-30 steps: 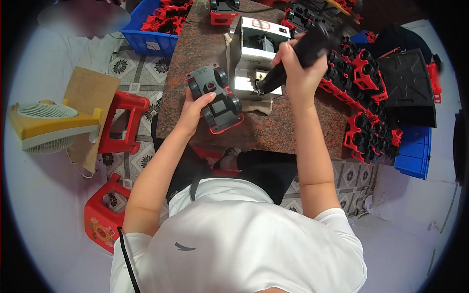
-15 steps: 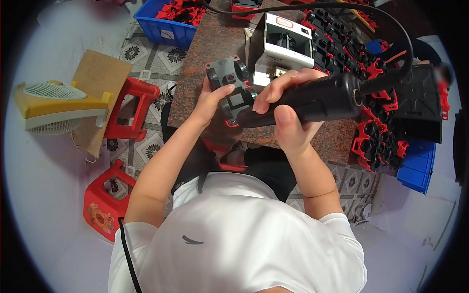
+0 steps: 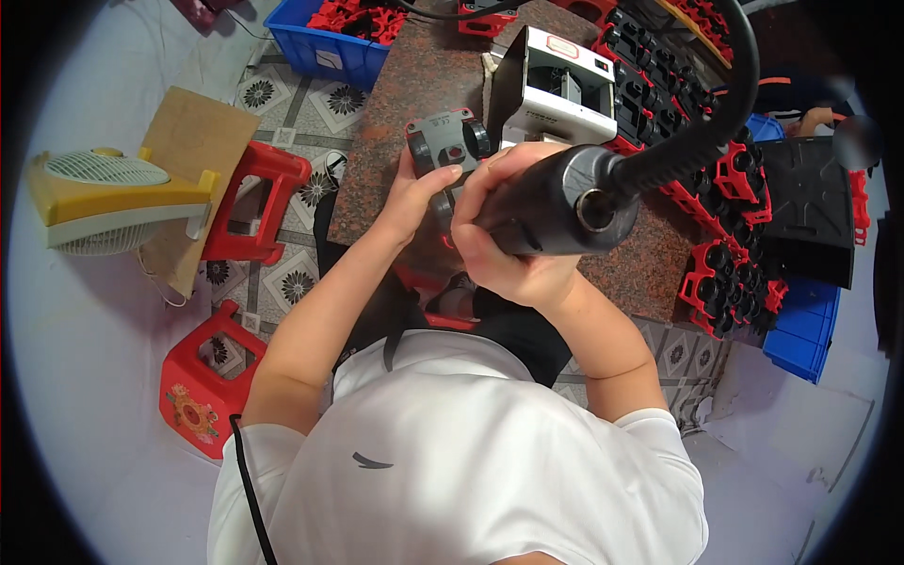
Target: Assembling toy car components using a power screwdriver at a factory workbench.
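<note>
My left hand (image 3: pixel 411 202) is closed around the side of a toy car (image 3: pixel 449 130), its thumb across the grey underside with black wheels. In my right hand (image 3: pixel 504 240) is a thick black electric screwdriver (image 3: pixel 565 207), gripped around its body. A heavy black cable (image 3: pixel 702 132) runs from the screwdriver's back end up and over the table. The screwdriver's tip is hidden behind my right hand, so I cannot tell whether it touches the toy car. Just beyond the hands stands a white box-shaped machine (image 3: pixel 571 121) with an open front, partly covered by my right hand.
Rows of black-and-red toy car parts (image 3: pixel 650 80) fill the right side of the stone table (image 3: pixel 640 273). Blue bins stand at far left (image 3: pixel 306 49) and right (image 3: pixel 800 325), near a black crate (image 3: pixel 810 202). Another person's hand (image 3: pixel 812 121) shows there. Red stools (image 3: pixel 212 400) and a yellow fan (image 3: pixel 118 188) are left.
The screwdriver has swung so its back end points more toward me, and my right hand has shifted left, closer to the toy car. My left hand still holds the car.
</note>
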A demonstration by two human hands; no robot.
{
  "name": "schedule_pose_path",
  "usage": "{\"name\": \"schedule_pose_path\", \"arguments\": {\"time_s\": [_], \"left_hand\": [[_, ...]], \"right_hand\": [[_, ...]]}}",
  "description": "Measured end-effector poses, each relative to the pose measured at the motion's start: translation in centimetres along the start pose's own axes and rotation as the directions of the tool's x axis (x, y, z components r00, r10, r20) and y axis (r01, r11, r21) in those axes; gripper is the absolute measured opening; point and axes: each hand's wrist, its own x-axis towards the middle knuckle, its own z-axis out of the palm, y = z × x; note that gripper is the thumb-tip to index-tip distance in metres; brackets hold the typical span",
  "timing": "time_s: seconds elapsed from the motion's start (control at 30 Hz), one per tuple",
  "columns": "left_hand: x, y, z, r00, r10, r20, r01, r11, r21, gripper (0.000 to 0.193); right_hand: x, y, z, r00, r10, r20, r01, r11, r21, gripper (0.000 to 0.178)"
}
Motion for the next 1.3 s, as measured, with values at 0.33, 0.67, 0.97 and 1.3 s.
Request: {"name": "schedule_pose_path", "arguments": {"time_s": [0.33,0.67,0.97,1.3], "left_hand": [[0.5,-1.6,-1.0,0.999,0.001,0.043,0.001,0.999,-0.045,0.057],[-0.2,0.4,0.2,0.994,-0.106,-0.003,0.106,0.994,0.013,0.057],[-0.1,0.2,-0.3,0.992,-0.13,0.007,0.129,0.991,0.03,0.057],[-0.3,0.4,-0.2,0.99,-0.138,0.019,0.138,0.99,0.027,0.056]], "right_hand": [[0.0,-0.4,-0.9,1.0,-0.004,-0.01,0.004,0.998,0.061,0.047],[0.0,3.0,-8.0,0.889,-0.138,-0.437,0.093,0.988,-0.123,0.044],[-0.9,3.7,-8.0,0.872,-0.137,-0.47,0.122,0.991,-0.061,0.045],[0.6,3.7,-8.6,0.904,0.001,-0.428,-0.085,0.981,-0.176,0.029]]}}
